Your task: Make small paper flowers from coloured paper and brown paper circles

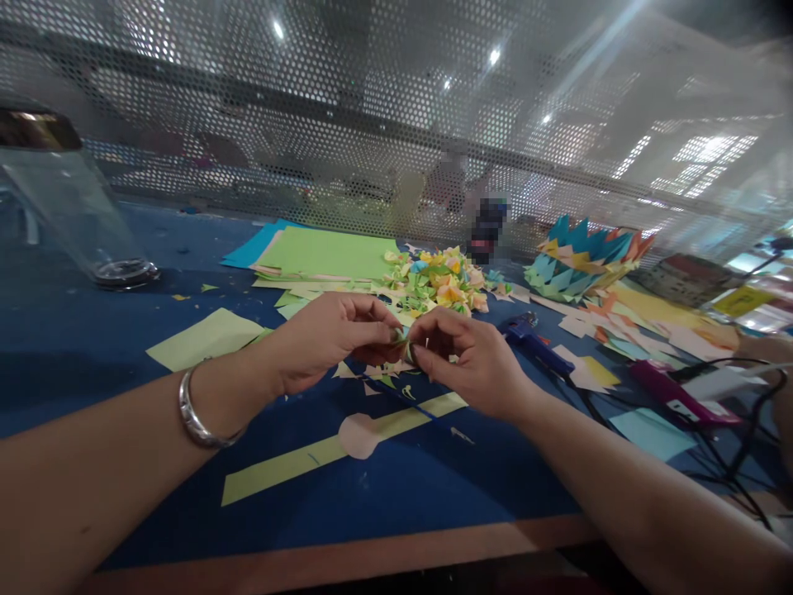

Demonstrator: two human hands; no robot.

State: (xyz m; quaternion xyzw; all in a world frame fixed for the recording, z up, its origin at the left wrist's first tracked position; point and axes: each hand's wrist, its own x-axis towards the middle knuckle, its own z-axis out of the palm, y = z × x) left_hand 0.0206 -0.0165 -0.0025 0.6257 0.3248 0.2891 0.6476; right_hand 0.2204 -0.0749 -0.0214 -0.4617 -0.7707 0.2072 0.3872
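My left hand [338, 339] and my right hand [471, 355] meet over the middle of the blue table. Between their pinched fingertips is a small piece of green paper [402, 337], mostly covered by the fingers. Below them lies a long pale green paper strip [278, 475] with a pale pink paper circle [358, 435] on it. A thin blue stick [427, 411] crosses the strip. Paper scraps [347, 370] are scattered under my fingers. Just beyond my hands is a heap of small folded paper flowers [449, 277] in green, yellow and orange.
Stacked green sheets [334, 252] lie at the back, with a glass bottle [80, 207] at left. To the right are a blue glue gun [538, 345], a paper crown [573, 260], a purple power strip [675, 395] with cables and another person's hand [765, 351]. Perforated metal [347, 107] stands behind.
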